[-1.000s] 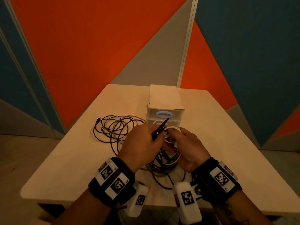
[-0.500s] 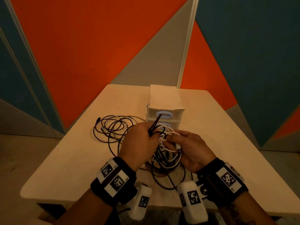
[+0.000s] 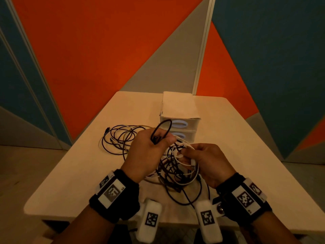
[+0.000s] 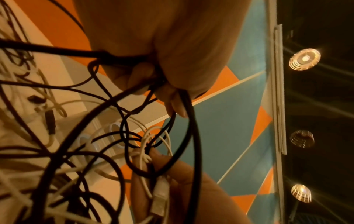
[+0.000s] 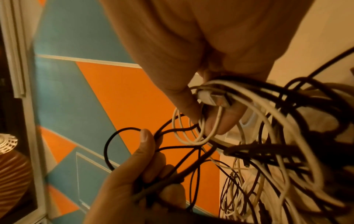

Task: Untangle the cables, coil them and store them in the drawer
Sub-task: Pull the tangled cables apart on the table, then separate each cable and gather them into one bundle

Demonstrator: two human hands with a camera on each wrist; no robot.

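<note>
My left hand [image 3: 146, 152] grips a black cable [image 3: 162, 128] looping toward 12 o'clock. My right hand [image 3: 209, 161] pinches white cable [image 3: 184, 147] loops at 3 o'clock.

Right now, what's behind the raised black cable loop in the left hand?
Behind the black cable loop pinched by the left hand stands the small white two-drawer box; its upper oval handle shows. Drawer contents are hidden.
</note>
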